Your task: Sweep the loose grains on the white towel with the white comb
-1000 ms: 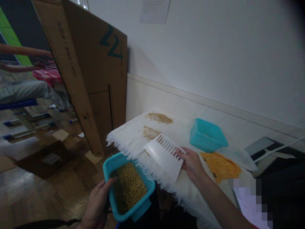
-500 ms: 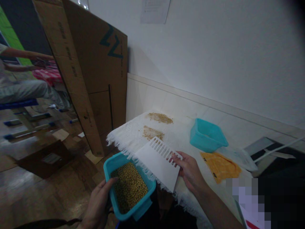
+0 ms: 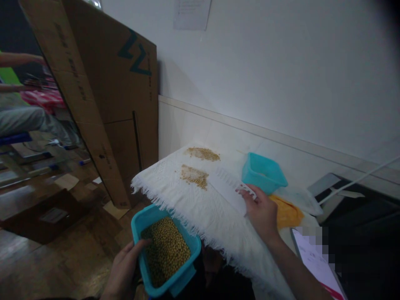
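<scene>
My left hand (image 3: pixel 126 266) grips the rim of a teal plastic bin (image 3: pixel 196 246), its thumb over the inner edge. Soybeans (image 3: pixel 168 246) fill much of the bin, which hangs just below the fringed edge of a white tablecloth (image 3: pixel 175 200). In my right hand (image 3: pixel 259 208) is a flat white plastic scraper (image 3: pixel 226 189) with a row of slots along one edge. It is held over the cloth, right of a near patch of spilled soybeans (image 3: pixel 195 177). Farther back lies a second patch of soybeans (image 3: pixel 204 154).
A second teal bin (image 3: pixel 265 177) stands at the table's back right, beside an orange cloth (image 3: pixel 286 212). A tall cardboard box (image 3: pixel 121 91) rises at the left, against the wall (image 3: pixel 265 62). Behind it a seated person's arm (image 3: pixel 18 60) shows. A tablet-like screen (image 3: pixel 315 262) is at lower right.
My right hand has moved the scraper away from me and rightward, off the table's front edge and over the cloth. The near soybean patch is now uncovered. My left hand still holds the bin.
</scene>
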`<state>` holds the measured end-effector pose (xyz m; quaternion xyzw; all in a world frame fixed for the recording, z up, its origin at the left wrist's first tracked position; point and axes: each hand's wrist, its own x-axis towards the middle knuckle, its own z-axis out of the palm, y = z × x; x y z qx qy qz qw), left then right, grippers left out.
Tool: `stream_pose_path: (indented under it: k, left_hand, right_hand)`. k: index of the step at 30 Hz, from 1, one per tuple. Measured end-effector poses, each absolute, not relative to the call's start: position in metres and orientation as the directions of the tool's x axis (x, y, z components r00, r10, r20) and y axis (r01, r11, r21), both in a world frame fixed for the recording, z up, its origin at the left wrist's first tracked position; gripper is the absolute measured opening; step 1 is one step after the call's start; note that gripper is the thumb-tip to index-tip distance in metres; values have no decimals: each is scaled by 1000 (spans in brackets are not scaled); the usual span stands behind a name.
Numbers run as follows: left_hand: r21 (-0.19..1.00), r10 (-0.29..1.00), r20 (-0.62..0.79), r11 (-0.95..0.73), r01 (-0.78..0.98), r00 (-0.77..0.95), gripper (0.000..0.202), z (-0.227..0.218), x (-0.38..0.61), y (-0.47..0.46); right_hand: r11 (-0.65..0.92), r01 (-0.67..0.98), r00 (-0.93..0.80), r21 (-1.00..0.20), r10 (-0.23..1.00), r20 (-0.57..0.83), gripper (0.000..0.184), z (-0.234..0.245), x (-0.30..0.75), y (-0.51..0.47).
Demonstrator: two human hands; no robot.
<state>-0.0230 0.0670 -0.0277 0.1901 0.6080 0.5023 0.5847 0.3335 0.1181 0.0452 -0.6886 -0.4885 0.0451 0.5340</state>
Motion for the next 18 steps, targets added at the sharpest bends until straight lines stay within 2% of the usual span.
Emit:
stream_pose_path:
  k: [3,6,10,13,18]
  left_hand:
    - [825,815,-535,447,-346,-223,35,-30,-23,66]
    - [820,820,-541,464,-336,-187,35,-29,-23,67]
    - [802,807,-567,495,-334,-165,36,-22,-22,67]
    - [795,795,-580,505,-335,-176,36,-18,-19,67]
    - [801,811,-562,486,-349,-162,38,-28,-19,66]
  right_hand:
    - [60,743,421,-667,733,535,48,39,318,115]
    - [141,798,335,-587,704,626,37,30,310,112]
    - [286,886,143,-364,580,802,42,22,304,104]
    - [327,924,5,-199,510,860,45,24,299,100]
    - [369,926,-100,-81,448,889,43,31,295,102]
